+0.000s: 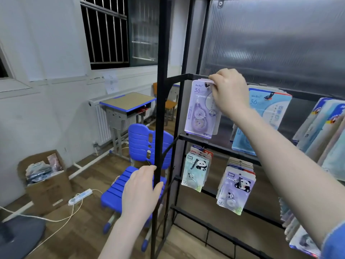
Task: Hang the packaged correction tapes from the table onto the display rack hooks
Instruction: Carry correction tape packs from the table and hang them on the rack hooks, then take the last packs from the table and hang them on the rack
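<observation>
**Pinching a lilac pack at the top rail**

Hanging against the black metal display rack (158,109), a lilac correction tape pack (200,111) sits at the left end of the top crossbar, a flat card with a clear moulded blister showing the round tape reels. More cards of the same kind lie stacked behind it on the same black hook (207,85). The right hand (229,90) reaches up from the lower right on a long bare forearm, a blue cuff just showing at the frame's edge; its fingers are curled and pinch the upper right corner of the pack just beside the hook. The left hand (141,189) is lower down, fingers together and wrapped round the rack's thin square upright post, thumb on the near side.

Behind the rails is a ribbed, translucent grey panel (270,43). On the top rail, right of the lilac stack, hangs one stack of pale blue packs (265,116), partly hidden by the forearm. On the rail below hang two stacks of glossy panda-print packs: a green one (196,172) and a purple one (237,189). Further stacks crowd the right edge, too blurred to count.

Beyond the rack stand one blue slatted plastic chair (130,184), one school desk (127,101) with a tan top and blue edging, one open cardboard box (46,182) on the wood-grain floor, and one white power strip (80,197) with its cord.
</observation>
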### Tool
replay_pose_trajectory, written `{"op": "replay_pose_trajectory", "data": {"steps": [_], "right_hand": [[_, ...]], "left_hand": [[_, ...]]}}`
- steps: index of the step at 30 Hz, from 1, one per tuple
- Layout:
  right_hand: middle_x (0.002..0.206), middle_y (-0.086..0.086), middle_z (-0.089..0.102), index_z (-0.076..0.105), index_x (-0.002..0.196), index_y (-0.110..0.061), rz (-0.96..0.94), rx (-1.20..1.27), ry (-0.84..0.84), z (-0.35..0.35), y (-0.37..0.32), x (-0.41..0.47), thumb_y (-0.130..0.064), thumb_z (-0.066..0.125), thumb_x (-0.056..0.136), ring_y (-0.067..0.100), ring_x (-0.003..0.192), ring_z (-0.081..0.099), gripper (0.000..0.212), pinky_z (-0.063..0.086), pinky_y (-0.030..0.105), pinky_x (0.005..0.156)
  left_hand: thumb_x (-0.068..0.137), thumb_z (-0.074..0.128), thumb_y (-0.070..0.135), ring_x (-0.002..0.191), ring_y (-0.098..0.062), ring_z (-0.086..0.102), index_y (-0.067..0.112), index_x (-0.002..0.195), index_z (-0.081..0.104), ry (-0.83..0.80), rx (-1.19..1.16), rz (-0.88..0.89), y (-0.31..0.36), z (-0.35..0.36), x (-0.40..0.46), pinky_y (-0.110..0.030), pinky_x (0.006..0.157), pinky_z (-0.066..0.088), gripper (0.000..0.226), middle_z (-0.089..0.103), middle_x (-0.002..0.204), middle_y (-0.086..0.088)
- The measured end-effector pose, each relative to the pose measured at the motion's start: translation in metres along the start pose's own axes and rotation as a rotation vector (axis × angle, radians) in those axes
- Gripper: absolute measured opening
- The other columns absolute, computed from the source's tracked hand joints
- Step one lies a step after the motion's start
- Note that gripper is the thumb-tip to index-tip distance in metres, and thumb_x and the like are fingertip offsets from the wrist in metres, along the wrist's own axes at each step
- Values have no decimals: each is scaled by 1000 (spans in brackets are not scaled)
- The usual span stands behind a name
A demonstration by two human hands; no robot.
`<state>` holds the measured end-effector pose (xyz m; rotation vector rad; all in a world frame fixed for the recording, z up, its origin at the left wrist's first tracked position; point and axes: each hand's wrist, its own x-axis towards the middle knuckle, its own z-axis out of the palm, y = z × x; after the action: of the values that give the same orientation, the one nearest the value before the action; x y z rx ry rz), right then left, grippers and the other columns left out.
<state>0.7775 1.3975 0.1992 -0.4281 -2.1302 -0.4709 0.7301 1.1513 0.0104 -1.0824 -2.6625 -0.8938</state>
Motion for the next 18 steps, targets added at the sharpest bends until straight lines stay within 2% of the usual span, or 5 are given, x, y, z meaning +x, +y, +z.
{"op": "replay_pose_trajectory", "data": {"steps": [3, 8, 11, 16, 18], "right_hand": [[95, 21, 64, 67, 99, 2, 1, 75, 86, -12, -6, -22, -3, 51, 78, 40, 86, 57, 28, 42, 41, 71], [89, 19, 63, 65, 92, 2, -64, 219, 45, -26, -29, -72, -8, 55, 72, 39, 81, 58, 24, 44, 39, 67], [91, 17, 62, 63, 97, 0, -102, 321, -37, -27, -46, -110, -11, 61, 77, 37, 84, 57, 23, 43, 40, 70], [96, 21, 61, 62, 108, 2, -137, 457, -195, -21, -92, -162, -13, 76, 73, 40, 91, 59, 40, 48, 44, 75], [100, 23, 62, 62, 109, 3, -161, 493, -271, -18, -122, -175, -15, 79, 72, 42, 96, 60, 45, 50, 47, 78]], "left_hand": [[95, 55, 38, 130, -12, 42, 24, 140, 43, 2, 3, -41, 9, -1, -12, -27, 101, 37, 49, 48, 140, 11], [92, 61, 34, 128, -19, 46, 19, 138, 47, 38, 43, -189, 21, -4, -49, -32, 102, 38, 50, 51, 138, 4], [91, 62, 35, 132, -21, 44, 16, 138, 49, 68, 131, -285, 26, -8, -81, -33, 102, 37, 52, 48, 142, 1], [86, 68, 35, 129, -25, 45, 14, 131, 54, 108, 250, -449, 9, -26, -139, -34, 101, 38, 52, 51, 138, -6], [86, 67, 38, 133, -25, 42, 14, 133, 53, 141, 287, -525, -6, -40, -161, -34, 105, 35, 54, 49, 141, -7]]}}
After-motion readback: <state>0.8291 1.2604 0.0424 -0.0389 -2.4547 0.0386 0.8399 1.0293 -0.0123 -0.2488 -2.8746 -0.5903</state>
